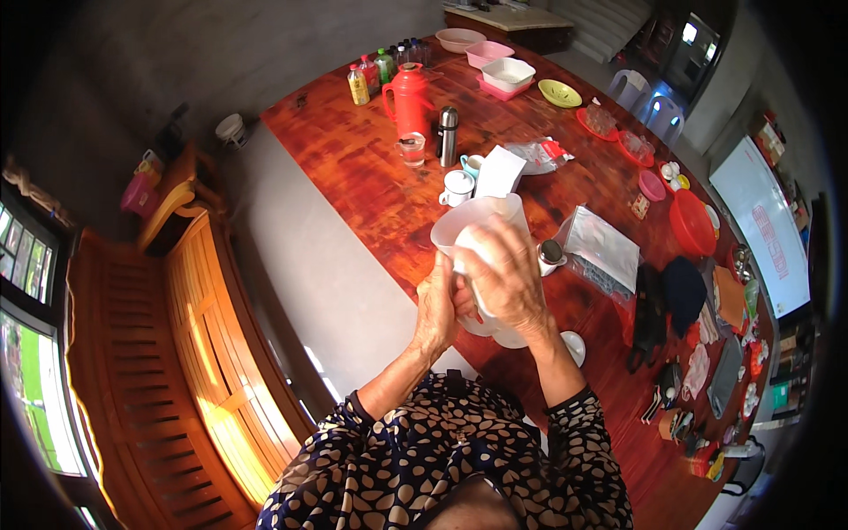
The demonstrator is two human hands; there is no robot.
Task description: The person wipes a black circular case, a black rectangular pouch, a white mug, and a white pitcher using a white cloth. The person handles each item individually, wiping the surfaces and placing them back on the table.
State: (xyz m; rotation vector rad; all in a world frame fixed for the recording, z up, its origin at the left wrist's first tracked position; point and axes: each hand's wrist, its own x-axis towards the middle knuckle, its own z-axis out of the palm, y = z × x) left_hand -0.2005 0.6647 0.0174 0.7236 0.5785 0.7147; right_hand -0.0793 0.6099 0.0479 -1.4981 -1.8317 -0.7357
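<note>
Above the table's near-left edge I hold a large translucent plastic pitcher. Its handle is in my left hand, with the fingers wrapped round it. My right hand is slightly blurred and curls over the pitcher's side. Under its fingers a white wad shows against the pitcher; whether it is cloth or paper I cannot tell. A round white lid lies beside my right forearm. Just right of my right hand stands a small white jar with a dark top.
Beyond the pitcher stand a lidded white mug, a white paper box, a steel flask, a glass cup and a red thermos jug. Basins, bags and clothes crowd the right side. A wooden bench is at left.
</note>
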